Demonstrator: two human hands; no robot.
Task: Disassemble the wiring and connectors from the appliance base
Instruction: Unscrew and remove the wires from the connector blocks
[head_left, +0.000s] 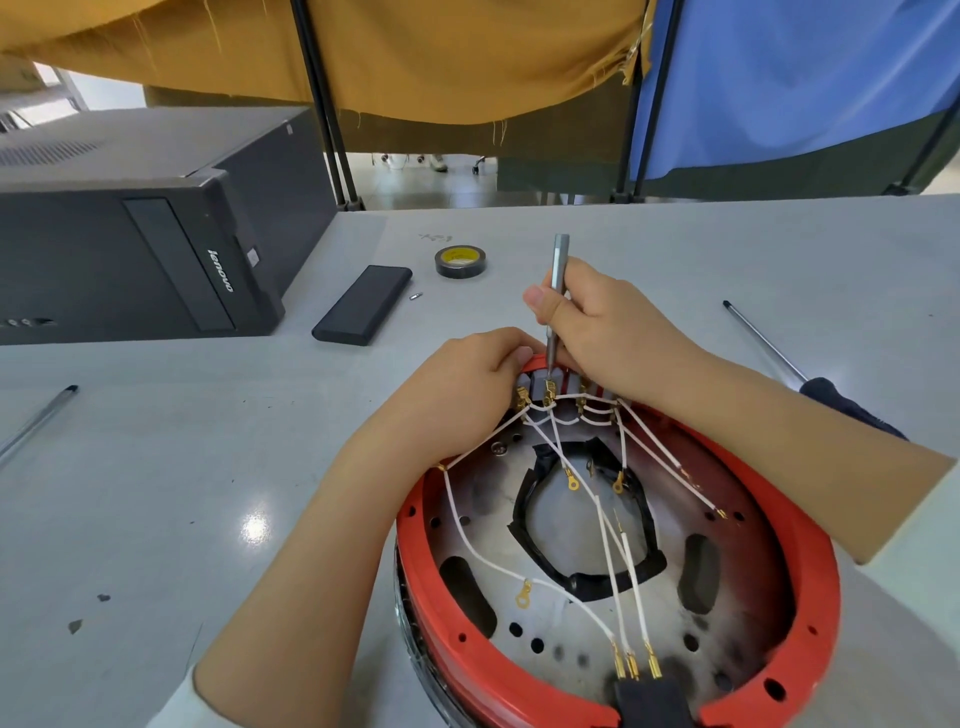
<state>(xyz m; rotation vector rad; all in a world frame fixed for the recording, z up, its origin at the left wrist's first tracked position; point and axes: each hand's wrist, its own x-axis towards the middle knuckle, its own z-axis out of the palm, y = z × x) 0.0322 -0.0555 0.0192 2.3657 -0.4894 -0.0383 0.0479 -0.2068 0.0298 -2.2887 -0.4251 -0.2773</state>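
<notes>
Here the appliance base (810, 582), red-rimmed, sits near and right on the table (156, 441). Several white wires (605, 525) already hang loose with bare ring terminals; others remain plugged at the far connector block (550, 387) and the near plug (652, 693), so roughly half seems left. The right hand (608, 332) grips a slim screwdriver (557, 291) on a terminal; the left hand (467, 379) pinches the block's edge.

**Screwdriver at the far terminals**

The right hand (602, 332) grips a slim grey screwdriver (556, 301) upright, tip on a brass connector (549, 391) at the far rim of the red appliance base (810, 582). The left hand (467, 384) grips that rim beside it. White wires (608, 540) fan nearward across the base.
</notes>
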